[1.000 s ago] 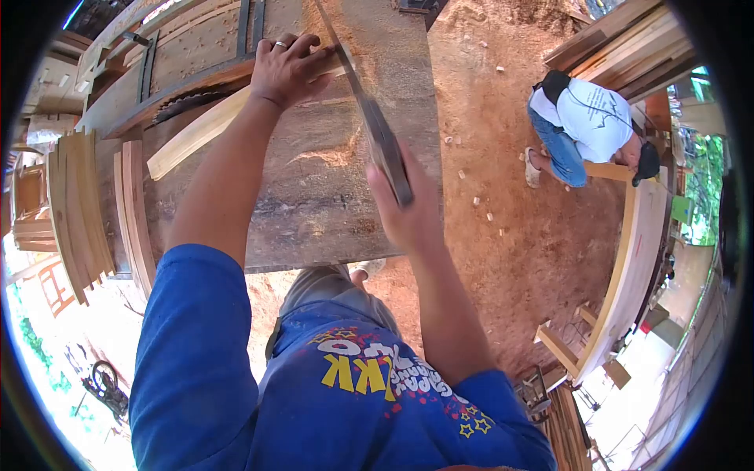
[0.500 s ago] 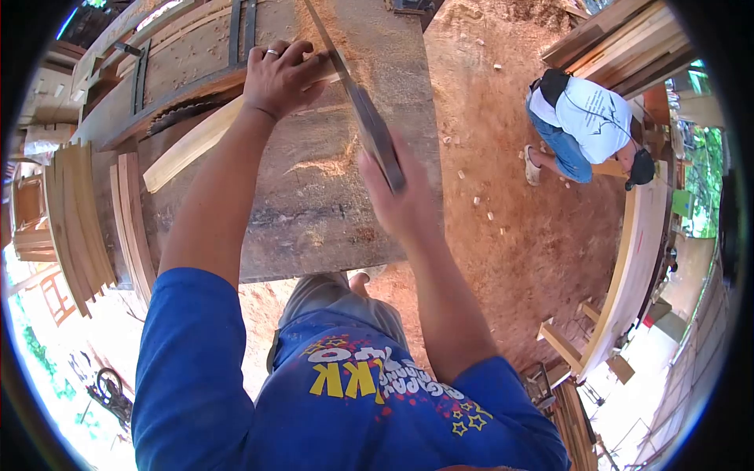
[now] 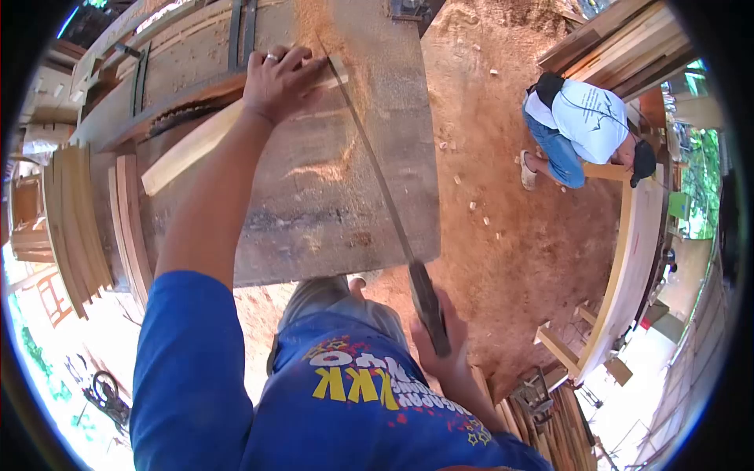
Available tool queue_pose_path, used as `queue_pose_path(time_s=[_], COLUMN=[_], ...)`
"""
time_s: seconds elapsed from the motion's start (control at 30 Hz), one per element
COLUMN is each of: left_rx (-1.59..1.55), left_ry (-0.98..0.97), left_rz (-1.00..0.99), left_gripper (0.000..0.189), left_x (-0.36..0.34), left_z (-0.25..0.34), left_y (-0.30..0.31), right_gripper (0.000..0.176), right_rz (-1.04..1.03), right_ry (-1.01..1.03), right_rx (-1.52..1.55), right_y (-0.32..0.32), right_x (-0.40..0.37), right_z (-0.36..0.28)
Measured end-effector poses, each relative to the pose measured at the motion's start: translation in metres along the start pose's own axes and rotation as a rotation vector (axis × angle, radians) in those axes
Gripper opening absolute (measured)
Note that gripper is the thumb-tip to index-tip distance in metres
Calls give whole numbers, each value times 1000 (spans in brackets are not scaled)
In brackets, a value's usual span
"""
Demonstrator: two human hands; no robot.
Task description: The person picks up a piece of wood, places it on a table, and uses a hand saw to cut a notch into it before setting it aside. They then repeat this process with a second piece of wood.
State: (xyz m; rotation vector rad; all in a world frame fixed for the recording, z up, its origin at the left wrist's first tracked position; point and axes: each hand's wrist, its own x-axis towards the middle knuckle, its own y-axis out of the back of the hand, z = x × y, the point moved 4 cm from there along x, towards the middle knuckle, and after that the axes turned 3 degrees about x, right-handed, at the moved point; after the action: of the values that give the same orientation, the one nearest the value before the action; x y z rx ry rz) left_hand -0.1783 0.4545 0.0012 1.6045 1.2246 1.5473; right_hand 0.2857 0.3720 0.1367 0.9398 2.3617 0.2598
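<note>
My right hand is closed round the dark handle of a hand saw, low and right beyond the bench's front edge. The saw's long thin blade slants up and left across the bench, its far end at the wooden strip near my left fingers. My left hand, with a ring on one finger, grips the pale strip and holds it down on the workbench. Part of the strip is hidden under my left hand and forearm. Sawdust lies around the cut end.
A dark frame with a toothed blade lies at the bench's left. Stacked boards stand farther left. On the right a person in a white shirt bends over a long timber beam. Small offcuts dot the earth floor.
My right hand has pulled the saw back toward my body, down and to the right. My left hand stays on the strip. The person at right has shifted slightly.
</note>
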Motion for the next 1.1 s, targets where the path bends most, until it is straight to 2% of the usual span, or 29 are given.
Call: queue_pose_path(time_s=[0.07,0.1,0.17,0.2,0.27,0.4,0.57,0.67,0.77,0.9,1.0,1.1], left_rx=[-42,-53,-68,-71,-74,-71,-30,-22,-32,-126,-138,-157], left_ry=[12,10,16,9,9,-7,-5,-19,-7,53,95,178], left_rz=[47,51,51,62,98,51,-33,34,-64,79,13,130], left_gripper=[47,46,45,44,43,42,40,40,45,40,44,47], left_x=[1,3,2,1,1,1,-1,-3,-7,-4,-5,-33], left_z=[4,6,7,6,4,2,7,9,5,6,6,3], left_y=[7,8,11,10,8,10,14,8,-3,10,14,17], right_gripper=[59,56,56,56,55,52,50,50,53,57,57,56], right_rz=[-8,95,125,153,140,99,120,143,153,125,137,116], right_ry=[42,216,242,292,337,312,385,371,308,288,289,264], right_rx=[118,60,67,49,112,214,162,195,121,144,248,182], right_y=[-22,-34,-53,-58,-69,-68,-70,-71,-65,-57,-60,-58], right_x=[72,121,197,221,247,246,232,194,164,170,169,171], right_z=[12,-8,-43,-65,-71,-74,-64,-53,-33,-34,-32,-32])
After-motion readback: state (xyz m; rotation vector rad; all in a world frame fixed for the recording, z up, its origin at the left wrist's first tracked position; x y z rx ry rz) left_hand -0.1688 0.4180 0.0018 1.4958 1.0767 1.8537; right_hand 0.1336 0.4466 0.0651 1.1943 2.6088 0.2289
